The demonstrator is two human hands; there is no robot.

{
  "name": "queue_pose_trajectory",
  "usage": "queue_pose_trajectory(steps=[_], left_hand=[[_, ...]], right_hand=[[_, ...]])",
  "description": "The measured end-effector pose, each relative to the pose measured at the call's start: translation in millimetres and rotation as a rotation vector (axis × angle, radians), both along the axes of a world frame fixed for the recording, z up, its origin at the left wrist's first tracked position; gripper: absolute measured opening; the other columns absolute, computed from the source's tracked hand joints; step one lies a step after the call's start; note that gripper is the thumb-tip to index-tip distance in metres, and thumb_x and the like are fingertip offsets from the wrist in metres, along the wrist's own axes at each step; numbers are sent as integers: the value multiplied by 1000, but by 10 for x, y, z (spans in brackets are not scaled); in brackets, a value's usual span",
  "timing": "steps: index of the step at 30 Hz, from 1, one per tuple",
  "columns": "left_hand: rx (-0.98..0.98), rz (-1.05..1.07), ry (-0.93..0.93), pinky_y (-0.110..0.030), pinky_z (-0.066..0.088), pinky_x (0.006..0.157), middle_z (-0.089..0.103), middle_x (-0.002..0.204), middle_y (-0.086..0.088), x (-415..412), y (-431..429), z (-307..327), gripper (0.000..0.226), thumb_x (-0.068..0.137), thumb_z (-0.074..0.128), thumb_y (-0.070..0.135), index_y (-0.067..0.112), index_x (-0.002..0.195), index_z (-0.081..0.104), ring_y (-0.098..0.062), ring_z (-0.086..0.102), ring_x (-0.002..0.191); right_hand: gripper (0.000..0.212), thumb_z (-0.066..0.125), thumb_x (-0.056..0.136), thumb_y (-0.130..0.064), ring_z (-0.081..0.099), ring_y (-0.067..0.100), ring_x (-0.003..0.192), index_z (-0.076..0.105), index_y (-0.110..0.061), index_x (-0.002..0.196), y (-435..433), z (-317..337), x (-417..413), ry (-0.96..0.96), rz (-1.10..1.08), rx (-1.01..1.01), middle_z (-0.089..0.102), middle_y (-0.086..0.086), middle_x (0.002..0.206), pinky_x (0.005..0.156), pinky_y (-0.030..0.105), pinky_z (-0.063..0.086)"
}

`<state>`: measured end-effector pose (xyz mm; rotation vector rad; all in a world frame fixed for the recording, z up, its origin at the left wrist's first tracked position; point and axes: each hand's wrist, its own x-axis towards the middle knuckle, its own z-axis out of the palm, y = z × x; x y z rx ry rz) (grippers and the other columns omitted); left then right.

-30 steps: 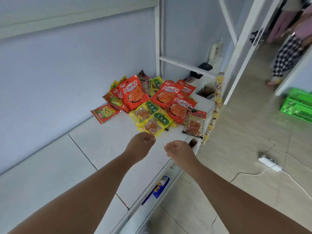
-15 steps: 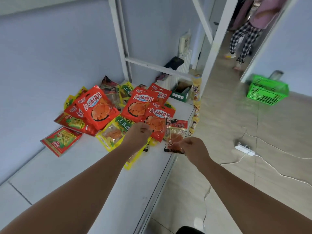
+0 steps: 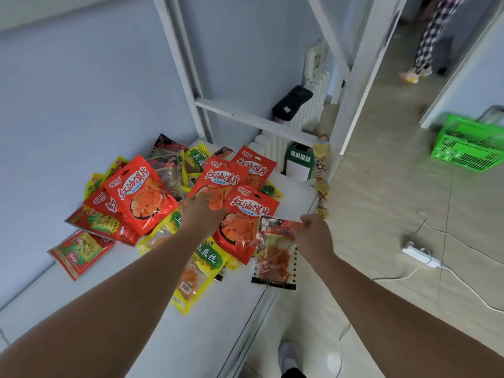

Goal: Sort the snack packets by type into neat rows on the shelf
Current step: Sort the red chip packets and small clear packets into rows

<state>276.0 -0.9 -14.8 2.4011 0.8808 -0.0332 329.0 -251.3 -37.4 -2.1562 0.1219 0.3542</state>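
**Head cam: R hand on clear packet, pile unsorted**

Head view:
- Surroundings: white upright w/ hanging snack strip (image 3: pixel 321 184) at the shelf's far front corner. Black device (image 3: pixel 291 102) lies on the crossbar, radiator (image 3: pixel 313 110) behind it. On the floor: power strip (image 3: pixel 419 254) w/ white cable. Another person's legs (image 3: pixel 428 42) in the doorway, top right. Wearer's shoe (image 3: pixel 288 353) at btm.
- In the way: L forearm lies across the yellow packets (image 3: pixel 203 264) and hides their middle. Red packets (image 3: pixel 141 192) overlap each other and cover most of the darker packs at the back.
- Containers: green basket (image 3: pixel 469 147) on the floor, far right, contents not discernible. Green-white box (image 3: pixel 298 162) just past the shelf end, inside not visible.
- Task items: all packets in one mixed heap at the far end of the shelf (image 3: pixel 174 342). Red-green packets (image 3: pixel 79 252) sit at the heap's left edge. Clear packet (image 3: pixel 275 257) is at the front edge, partly overhanging.
- Grip: R hand (image 3: pixel 313 237) pinches the clear packet's top right corner. L hand (image 3: pixel 203 214) rests on a red packet; fingers hidden behind the knuckles, can't tell if gripping.
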Motion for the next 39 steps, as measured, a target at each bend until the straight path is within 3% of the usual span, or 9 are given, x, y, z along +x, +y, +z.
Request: queue_pose_trajectory(steps=[3,6,10,14,18,21,25,28,39], left_hand=[[28,75,70,-55,39,113,40,152,-20,92,236,-7,69,88,70,46,20,148,46,-42,40,139],[78,68,125,-55,38,113,48,150,-20,174,451,-62,73,92,66,46,14,152,39,-42,46,136],[152,24,108,-53,24,121,56,146,-14,287,595,-128,67,97,57,54,12,148,45,-36,46,139],[130,20,83,-54,33,117,59,143,-9,370,641,-157,67,95,63,53,14,146,47,-37,44,141],[82,45,37,-39,52,89,70,122,-13,422,718,-130,40,95,68,27,9,130,63,-31,65,109],[58,29,16,-45,60,72,74,102,-18,441,814,-95,22,96,63,14,3,111,74,-34,69,84],[3,100,-72,-34,53,66,70,92,-9,438,964,-17,22,99,57,19,5,109,71,-28,67,79],[84,107,-167,-28,38,54,67,88,-11,421,1063,83,18,98,55,14,7,103,71,-17,55,64],[127,344,-403,-32,47,68,72,107,-7,83,1260,569,30,98,52,21,12,123,66,-29,66,89]], right_hand=[[49,62,93,-47,60,25,116,56,-16,131,214,62,270,-26,180,-182,64,1,125,84,33,45],[45,59,91,-56,61,27,108,55,-18,116,394,79,486,75,291,-287,62,0,105,91,40,49],[41,62,90,-52,66,30,93,64,-12,101,578,10,681,145,343,-299,68,5,93,93,48,52],[28,64,92,-43,64,30,95,71,-17,101,745,-57,798,133,339,-303,70,3,94,98,48,46],[12,68,92,-39,63,22,89,68,-27,89,874,-75,867,46,308,-326,65,-8,83,92,43,46],[7,69,91,-34,66,21,90,71,-28,90,918,-81,930,-20,323,-227,69,-6,90,86,42,54],[5,70,92,-24,67,16,87,71,-20,93,991,-30,983,-144,303,-24,65,-9,87,63,24,49],[7,66,96,-25,65,15,88,68,-19,100,1077,71,1024,-215,322,19,60,-13,87,66,23,52],[20,55,103,-28,66,13,93,66,-12,106,1351,661,1077,-501,451,64,70,2,101,68,19,51]])
